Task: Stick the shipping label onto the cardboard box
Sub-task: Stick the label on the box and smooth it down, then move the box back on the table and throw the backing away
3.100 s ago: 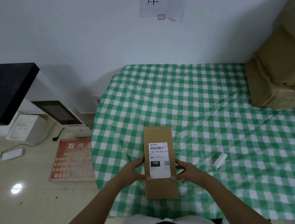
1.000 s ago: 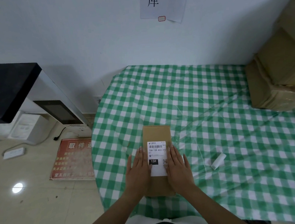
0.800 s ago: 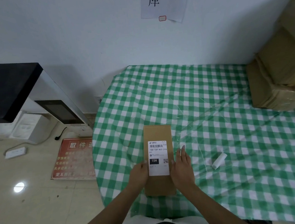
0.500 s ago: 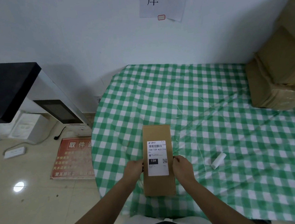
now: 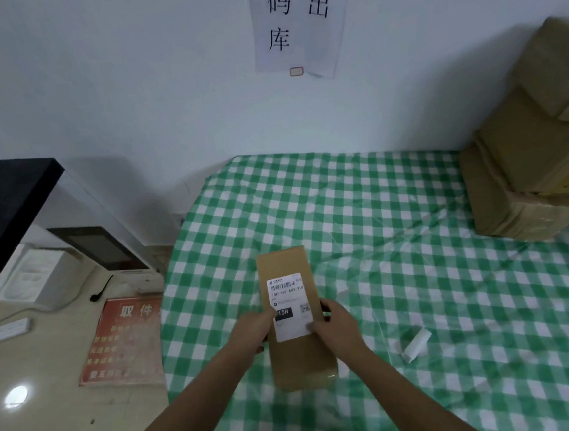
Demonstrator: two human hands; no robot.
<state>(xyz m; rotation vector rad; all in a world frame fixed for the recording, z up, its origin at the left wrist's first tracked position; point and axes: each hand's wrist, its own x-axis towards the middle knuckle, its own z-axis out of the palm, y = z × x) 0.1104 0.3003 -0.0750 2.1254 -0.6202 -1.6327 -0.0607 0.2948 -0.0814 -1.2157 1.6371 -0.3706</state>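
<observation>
The label [image 5: 288, 307] sits on top of the box [image 5: 294, 321], reading "15H 159 A03 210" under a barcode, with a black "15H" block and a QR code. The left hand [image 5: 253, 328] and right hand [image 5: 334, 324] clamp the box by its long sides, thumbs on the label's edges. The box lies near the left edge of a green-checked cloth [image 5: 381, 241]. A white paper roll [image 5: 416, 344] lies to the right. A wall sign [image 5: 297, 21] reads 码, 出, 库. Taped cartons [image 5: 532, 159] are stacked far right; a red floor sign [image 5: 122, 339] reads 取件.
</observation>
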